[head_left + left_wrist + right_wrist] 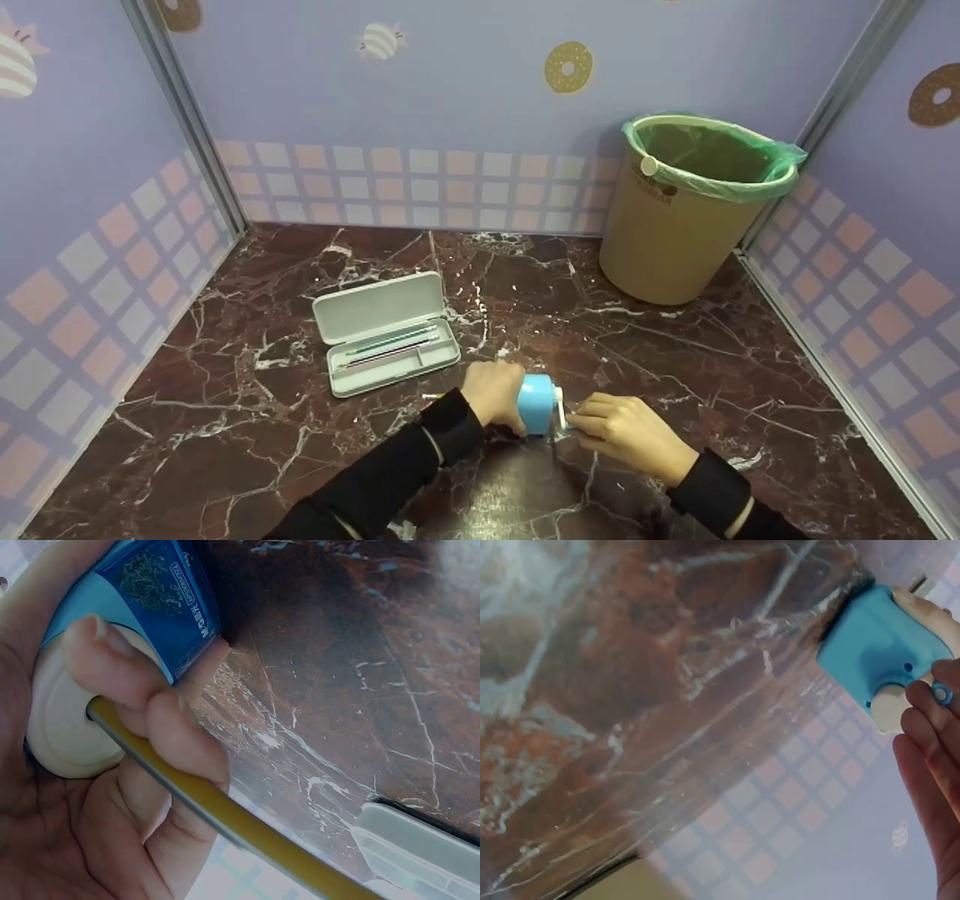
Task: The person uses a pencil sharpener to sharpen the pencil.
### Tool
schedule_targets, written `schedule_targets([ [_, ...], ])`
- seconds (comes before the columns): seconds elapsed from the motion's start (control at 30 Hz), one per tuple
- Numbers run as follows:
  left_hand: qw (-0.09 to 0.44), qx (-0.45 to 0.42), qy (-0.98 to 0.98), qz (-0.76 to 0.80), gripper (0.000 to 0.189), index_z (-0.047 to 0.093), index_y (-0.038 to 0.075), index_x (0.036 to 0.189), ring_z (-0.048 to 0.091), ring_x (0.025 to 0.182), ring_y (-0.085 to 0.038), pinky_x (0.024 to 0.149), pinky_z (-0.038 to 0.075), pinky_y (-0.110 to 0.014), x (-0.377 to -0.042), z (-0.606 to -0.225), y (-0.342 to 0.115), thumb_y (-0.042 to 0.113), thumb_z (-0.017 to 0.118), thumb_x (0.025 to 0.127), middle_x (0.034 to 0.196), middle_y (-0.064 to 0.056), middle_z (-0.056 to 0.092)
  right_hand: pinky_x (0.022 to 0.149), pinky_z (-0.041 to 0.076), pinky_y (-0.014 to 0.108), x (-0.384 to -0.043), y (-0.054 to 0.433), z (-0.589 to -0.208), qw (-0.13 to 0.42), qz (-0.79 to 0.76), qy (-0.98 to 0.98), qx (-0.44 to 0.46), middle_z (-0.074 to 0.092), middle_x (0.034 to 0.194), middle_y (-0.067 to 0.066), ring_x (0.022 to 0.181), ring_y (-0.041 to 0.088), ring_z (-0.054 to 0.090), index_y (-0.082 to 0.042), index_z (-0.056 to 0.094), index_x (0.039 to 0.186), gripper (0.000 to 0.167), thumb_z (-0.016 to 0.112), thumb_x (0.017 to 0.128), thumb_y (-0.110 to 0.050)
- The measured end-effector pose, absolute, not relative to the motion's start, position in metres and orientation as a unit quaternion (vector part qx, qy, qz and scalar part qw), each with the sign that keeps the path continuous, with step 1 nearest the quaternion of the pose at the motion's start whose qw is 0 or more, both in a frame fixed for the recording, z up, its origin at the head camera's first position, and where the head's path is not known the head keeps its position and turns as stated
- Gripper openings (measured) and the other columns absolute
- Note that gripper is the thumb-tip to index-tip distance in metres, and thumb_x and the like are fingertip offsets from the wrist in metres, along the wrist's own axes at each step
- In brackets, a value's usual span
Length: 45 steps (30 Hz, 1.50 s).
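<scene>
1. The left hand (493, 394) wraps the blue sharpener (535, 409) on the bench (225, 420), near side and slightly right of centre; its fingertips touch the yellow pencil (255, 832) in the sharpener's hole.
2. The right hand (626, 433), to the right, pinches the crank handle (562, 412).
3. The open pencil case (379, 309) lies just far-left of the left hand.
4. Far right, well apart, the bin (667, 247) stands by the walls (480, 97) edging the bench.

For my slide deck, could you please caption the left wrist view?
Left hand grips a blue sharpener with a yellow pencil inserted.
</scene>
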<state>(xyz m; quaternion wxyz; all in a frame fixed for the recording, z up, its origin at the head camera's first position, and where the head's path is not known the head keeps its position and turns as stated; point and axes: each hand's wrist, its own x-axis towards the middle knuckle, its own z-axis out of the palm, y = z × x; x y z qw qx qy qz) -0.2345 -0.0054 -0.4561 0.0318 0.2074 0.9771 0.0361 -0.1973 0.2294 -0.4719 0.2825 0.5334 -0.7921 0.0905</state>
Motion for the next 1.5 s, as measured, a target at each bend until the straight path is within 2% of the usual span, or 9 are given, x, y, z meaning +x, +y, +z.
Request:
schedule_targets([
  [0.47, 0.020, 0.217, 0.976, 0.029, 0.063, 0.070, 0.014, 0.094, 0.072, 0.080, -0.022, 0.064, 0.055, -0.038, -0.230, -0.457, -0.004, 0.051, 0.098, 0.051, 0.087, -0.001, 0.074, 0.069, 0.055, 0.018, -0.196, 0.231, -0.463, 0.297, 0.102, -0.782, 0.538, 0.072, 0.086, -0.004, 0.077, 0.007, 0.066, -0.010, 0.078, 0.099, 0.033, 0.089, 0.068, -0.014],
  [0.7, 0.018, 0.228, 0.973, 0.036, 0.061, 0.070, 0.013, 0.094, 0.071, 0.080, -0.021, 0.064, 0.055, -0.037, -0.230, -0.457, -0.005, 0.049, 0.098, 0.053, 0.087, -0.001, 0.074, 0.076, 0.059, 0.024, -0.203, 0.232, -0.452, 0.291, 0.108, -0.796, 0.520, 0.074, 0.087, -0.004, 0.081, 0.009, 0.069, -0.008, 0.079, 0.099, 0.031, 0.088, 0.070, -0.014],
  [1.07, 0.010, 0.239, 0.970, 0.041, 0.065, 0.071, 0.013, 0.102, 0.071, 0.081, -0.019, 0.068, 0.058, -0.039, -0.232, -0.457, -0.004, 0.045, 0.098, 0.053, 0.090, 0.000, 0.075, 0.067, 0.057, 0.024, -0.225, 0.231, -0.446, 0.301, 0.084, -0.819, 0.482, 0.076, 0.087, -0.001, 0.078, 0.012, 0.069, -0.008, 0.080, 0.101, 0.030, 0.088, 0.072, -0.013],
  [1.23, 0.003, 0.243, 0.969, 0.042, 0.067, 0.071, 0.013, 0.102, 0.073, 0.081, -0.020, 0.066, 0.058, -0.039, -0.231, -0.457, -0.004, 0.047, 0.098, 0.052, 0.090, 0.000, 0.076, 0.065, 0.058, 0.028, -0.235, 0.226, -0.442, 0.276, 0.071, -0.846, 0.451, 0.076, 0.088, 0.002, 0.078, 0.015, 0.071, -0.008, 0.080, 0.104, 0.025, 0.084, 0.080, -0.012],
  [1.5, 0.001, 0.243, 0.969, 0.051, 0.064, 0.070, 0.012, 0.099, 0.072, 0.079, -0.021, 0.065, 0.057, -0.038, -0.232, -0.457, -0.003, 0.043, 0.099, 0.052, 0.088, -0.002, 0.076, 0.062, 0.057, 0.033, -0.244, 0.215, -0.440, 0.215, 0.059, -0.892, 0.393, 0.076, 0.085, 0.003, 0.071, 0.018, 0.071, -0.009, 0.081, 0.102, 0.017, 0.079, 0.086, -0.013],
])
